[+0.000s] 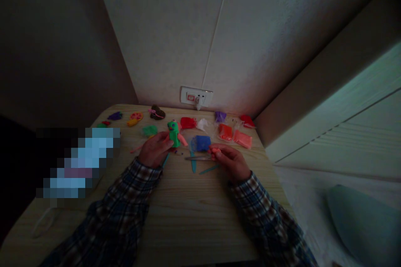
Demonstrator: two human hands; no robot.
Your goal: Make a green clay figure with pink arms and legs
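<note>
My left hand (154,150) is closed around a small green clay figure (173,135), held upright, with a dark eye and pink arms at its sides. Between the fingertips of my right hand (232,160) is a lump of pink clay (214,152). Close to the right hand lies a blue clay packet (202,143). A teal modelling knife (193,162), a slim teal tool (209,169) and a thin metallic tool (199,158) rest on the table between the hands.
The wooden table (188,217) meets a wall with a power socket (196,97). Orange (225,132) and pink (242,138) clay packets lie at the right. A brown clay piece (157,112) and a yellow clay piece (135,119) sit at the back left. A pixelated bright object (83,164) is at the left.
</note>
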